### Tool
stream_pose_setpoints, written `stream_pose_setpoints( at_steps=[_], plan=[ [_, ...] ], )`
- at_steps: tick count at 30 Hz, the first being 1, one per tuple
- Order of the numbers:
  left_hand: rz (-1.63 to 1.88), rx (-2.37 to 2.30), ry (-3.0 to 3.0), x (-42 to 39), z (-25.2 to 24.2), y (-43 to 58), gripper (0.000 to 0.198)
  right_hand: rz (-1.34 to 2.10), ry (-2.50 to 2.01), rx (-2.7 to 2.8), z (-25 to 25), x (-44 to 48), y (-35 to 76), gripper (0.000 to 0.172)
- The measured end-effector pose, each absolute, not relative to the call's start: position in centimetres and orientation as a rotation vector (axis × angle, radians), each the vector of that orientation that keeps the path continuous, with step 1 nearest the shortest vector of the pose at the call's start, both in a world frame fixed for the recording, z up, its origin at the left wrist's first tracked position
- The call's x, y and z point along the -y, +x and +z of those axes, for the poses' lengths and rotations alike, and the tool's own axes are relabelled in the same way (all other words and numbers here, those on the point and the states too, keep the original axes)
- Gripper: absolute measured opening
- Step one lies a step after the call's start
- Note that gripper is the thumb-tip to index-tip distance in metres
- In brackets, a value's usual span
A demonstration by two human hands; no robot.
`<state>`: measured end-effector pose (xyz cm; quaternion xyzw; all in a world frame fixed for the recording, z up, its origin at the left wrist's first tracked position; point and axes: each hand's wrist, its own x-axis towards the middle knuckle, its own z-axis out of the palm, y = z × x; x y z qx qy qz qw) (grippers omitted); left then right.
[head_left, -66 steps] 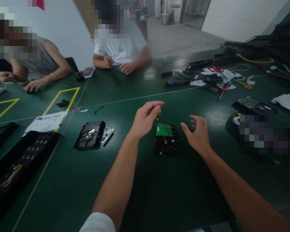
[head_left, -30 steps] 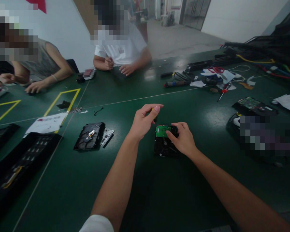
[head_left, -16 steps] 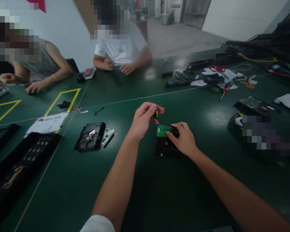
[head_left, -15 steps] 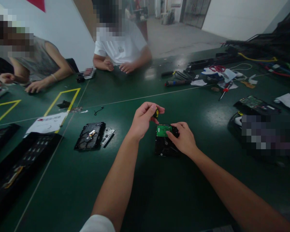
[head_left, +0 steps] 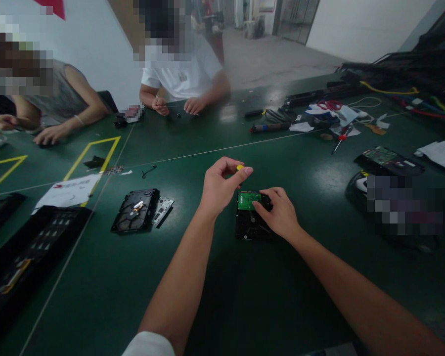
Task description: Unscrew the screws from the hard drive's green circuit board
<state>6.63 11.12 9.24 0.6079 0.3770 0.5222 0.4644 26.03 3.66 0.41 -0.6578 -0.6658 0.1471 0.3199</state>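
Note:
My left hand (head_left: pixel 222 185) is closed in a pinch around a small screwdriver (head_left: pixel 240 168) with a yellow-and-black handle, held above the far left edge of a hard drive. Only the yellow top shows; its tip is hidden by my fingers. The black hard drive (head_left: pixel 249 228) lies flat on the table with its green circuit board (head_left: pixel 247 200) facing up. My right hand (head_left: pixel 282 211) grips the drive's far right side, the thumb resting by the board's edge and the fingers around the outer side.
To the left lie another drive (head_left: pixel 133 212), a loose circuit board (head_left: pixel 163 211), a white sheet (head_left: pixel 68 190) and a long black casing (head_left: pixel 40 252). At right are a red-handled screwdriver (head_left: pixel 341 138), a board assembly (head_left: pixel 387 159) and cables. Two people sit across the green table (head_left: pixel 193 148).
My left thumb has shifted across the screwdriver's handle, and its yellow top now shows above the fingers. My right hand stays on the hard drive. The view has shifted slightly.

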Motion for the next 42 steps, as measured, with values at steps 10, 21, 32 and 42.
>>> stream_pose_setpoints(
  at_steps=[10,21,32,42],
  plan=[
    [1.164,-0.826,1.461,-11.1,10.0,5.8,0.026,0.346,-1.724,1.774,0.2,-3.7,26.1,0.041],
    [1.185,-0.773,1.360,-11.8,9.8,5.1,0.024,0.387,-1.738,1.761,0.4,-3.7,26.1,0.043],
    [1.284,-0.901,1.429,-11.6,10.0,5.3,0.023,0.382,-1.747,1.784,0.4,-3.7,26.2,0.045],
    [1.311,-0.945,1.467,-11.5,9.1,6.3,0.034,0.352,-1.736,1.774,0.2,-3.7,26.2,0.042]
  ],
)
